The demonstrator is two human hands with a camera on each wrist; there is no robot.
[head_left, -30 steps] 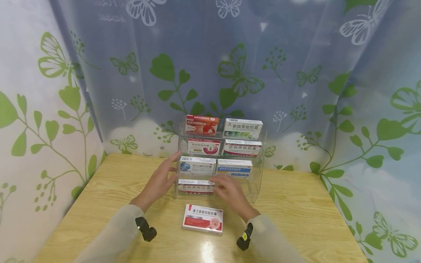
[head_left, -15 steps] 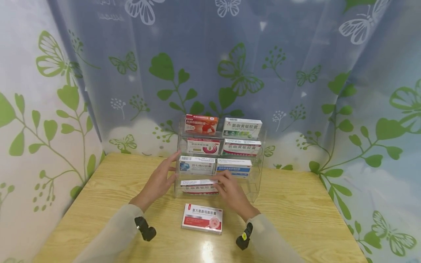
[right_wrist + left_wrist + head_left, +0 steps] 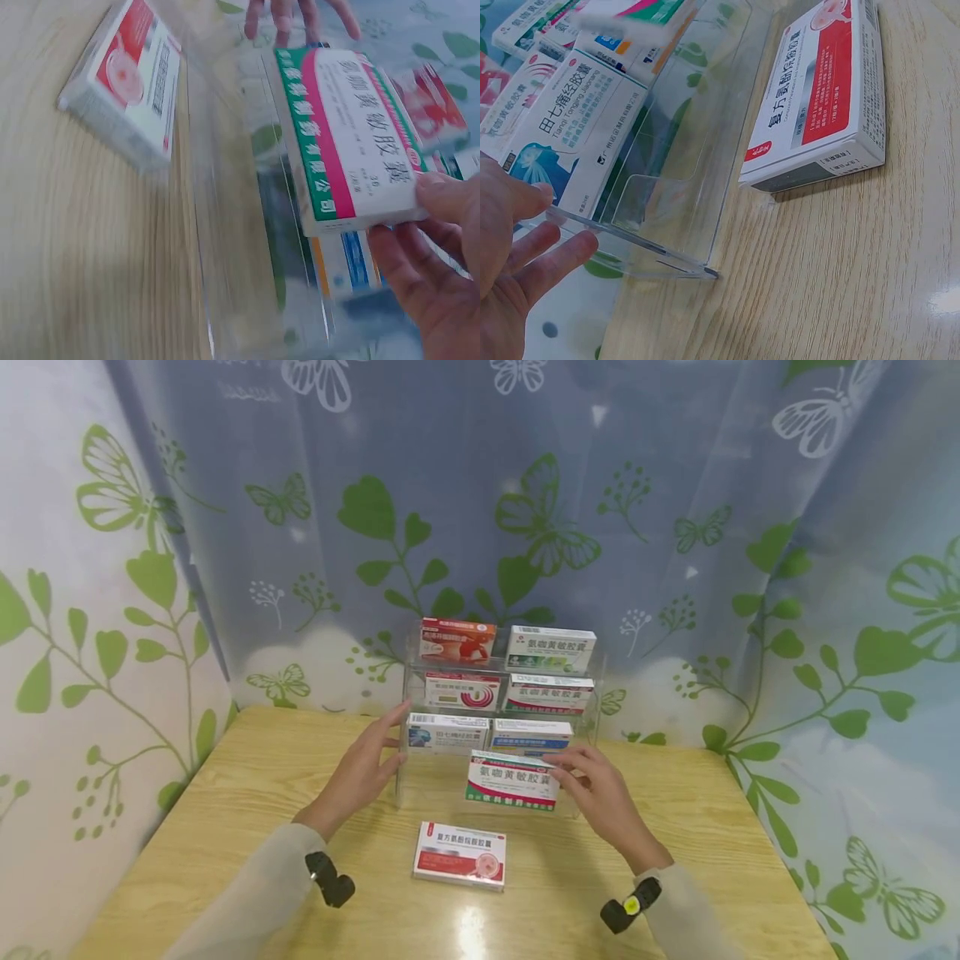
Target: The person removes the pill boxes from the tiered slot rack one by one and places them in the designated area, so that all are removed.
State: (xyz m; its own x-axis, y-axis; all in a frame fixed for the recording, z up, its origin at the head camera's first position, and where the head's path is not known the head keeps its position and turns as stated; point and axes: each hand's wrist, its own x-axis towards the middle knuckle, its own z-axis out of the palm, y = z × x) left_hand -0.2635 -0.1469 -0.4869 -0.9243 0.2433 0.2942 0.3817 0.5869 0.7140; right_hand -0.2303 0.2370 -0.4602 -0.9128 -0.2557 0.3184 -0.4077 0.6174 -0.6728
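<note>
Green-pink med. box [image 3: 512, 781] pinched by R hand [image 3: 602, 787] nr front edge of rack [image 3: 660, 206]; L hand [image 3: 360, 772], fingers spread, at its L edge. Best: min. tilt, rack braced.

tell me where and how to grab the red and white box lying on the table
Grip the red and white box across its long edges, probably from above and the near side: it lies flat on the table, printed face up, and the clear rack stands just beyond its far edge.
</note>
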